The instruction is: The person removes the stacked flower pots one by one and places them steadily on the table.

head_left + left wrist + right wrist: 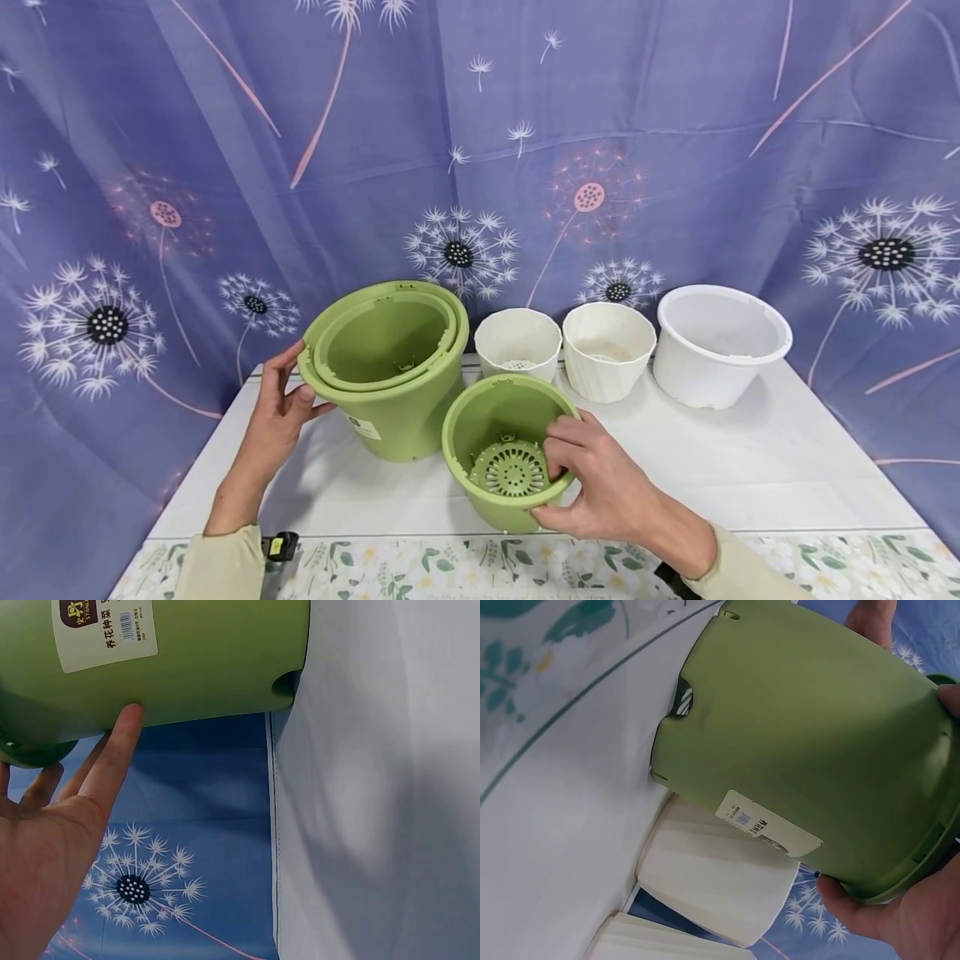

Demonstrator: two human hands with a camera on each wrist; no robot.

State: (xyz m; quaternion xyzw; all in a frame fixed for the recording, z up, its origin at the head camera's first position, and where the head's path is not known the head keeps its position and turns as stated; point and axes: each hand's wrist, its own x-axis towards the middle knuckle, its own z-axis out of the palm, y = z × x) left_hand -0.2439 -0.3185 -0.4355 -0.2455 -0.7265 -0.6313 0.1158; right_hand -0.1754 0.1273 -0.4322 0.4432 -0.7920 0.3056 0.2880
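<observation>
A large green flower pot [405, 417] with another green pot [375, 333] nested inside it stands at the left of the table. My left hand [277, 417] touches its left side at and below the rim; the left wrist view shows extended fingers [112, 761] against the outer wall, below a paper label [112, 634]. With my right hand [600, 475] I grip the right rim of a smaller green flower pot [480, 417], fingers inside and thumb outside. This pot has a slotted base [513, 468] and tilts toward me. Whether its bottom touches the table, I cannot tell.
Two white fluted pots [517, 333] [607, 383] stand close behind the smaller green pot. Farther right is a wide white round pot [708, 375]. A purple dandelion curtain [465, 167] hangs behind the white-covered table [810, 467], and a floral strip [420, 567] runs along its front.
</observation>
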